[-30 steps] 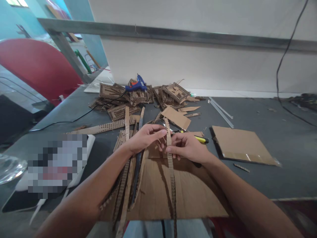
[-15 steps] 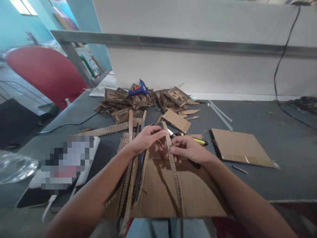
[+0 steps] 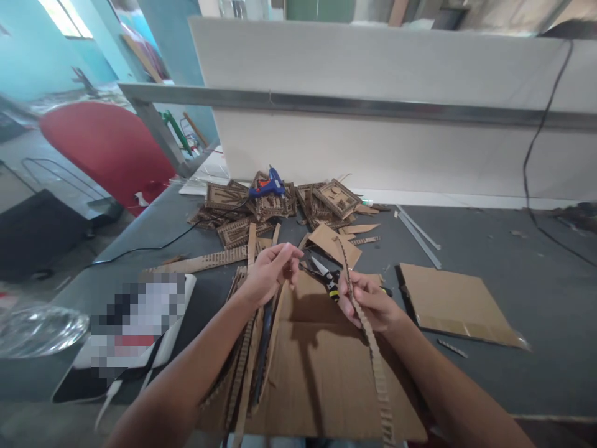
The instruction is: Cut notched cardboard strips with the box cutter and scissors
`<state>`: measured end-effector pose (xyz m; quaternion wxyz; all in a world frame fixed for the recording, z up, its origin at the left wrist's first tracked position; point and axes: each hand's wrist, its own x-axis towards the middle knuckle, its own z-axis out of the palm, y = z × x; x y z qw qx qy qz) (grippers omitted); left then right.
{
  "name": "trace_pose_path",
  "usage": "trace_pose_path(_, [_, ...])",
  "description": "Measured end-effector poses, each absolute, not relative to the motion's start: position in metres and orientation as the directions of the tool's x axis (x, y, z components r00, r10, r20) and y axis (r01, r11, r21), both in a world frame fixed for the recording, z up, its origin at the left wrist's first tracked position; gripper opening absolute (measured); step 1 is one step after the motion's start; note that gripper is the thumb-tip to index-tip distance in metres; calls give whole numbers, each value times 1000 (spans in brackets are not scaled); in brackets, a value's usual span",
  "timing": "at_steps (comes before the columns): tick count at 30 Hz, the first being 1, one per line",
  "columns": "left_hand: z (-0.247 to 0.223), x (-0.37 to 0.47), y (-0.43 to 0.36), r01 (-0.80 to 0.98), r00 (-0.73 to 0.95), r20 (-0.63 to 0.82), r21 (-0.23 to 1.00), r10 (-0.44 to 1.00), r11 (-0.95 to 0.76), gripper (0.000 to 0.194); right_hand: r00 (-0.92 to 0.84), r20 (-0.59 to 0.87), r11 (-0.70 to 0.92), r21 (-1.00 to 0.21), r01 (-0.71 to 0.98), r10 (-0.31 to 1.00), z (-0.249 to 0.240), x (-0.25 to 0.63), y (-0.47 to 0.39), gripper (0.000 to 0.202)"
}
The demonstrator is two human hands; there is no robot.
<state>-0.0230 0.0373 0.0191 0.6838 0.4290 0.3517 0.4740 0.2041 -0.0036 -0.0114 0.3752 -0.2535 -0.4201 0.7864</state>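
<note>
Over the big flat cardboard sheet (image 3: pixel 321 373) on the gray bench (image 3: pixel 513 292), the right hand (image 3: pixel 370 302) has its grip closed on a long, thin cardboard strip (image 3: pixel 368 336). One end of the strip sticks up past the fingers and the other end runs down toward the person. The left hand (image 3: pixel 268 274) is held up just beside it, fingers bent but loose and apart, holding nothing. Scissors (image 3: pixel 321 274) lie on the sheet between the two hands. More cut strips (image 3: pixel 247 348) lie under the left arm. Farther back sits a pile of cardboard pieces (image 3: pixel 280 202) with a blue glue gun (image 3: pixel 268 185) on top. Another cardboard piece (image 3: pixel 454 302) lies off to the right.
</note>
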Motion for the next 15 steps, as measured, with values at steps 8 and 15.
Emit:
trace_pose_path(8, [35, -28, 48, -376, -40, 24, 926, 999, -37, 34, -494, -76, -263, -910, -321, 866, -1, 201, -3, 40])
trace_pose_path(15, [55, -45, 19, 36, 101, 26, 999, 995, -30, 32, -288, -60, -120, -973, -197, 956, -11, 201, 7, 31])
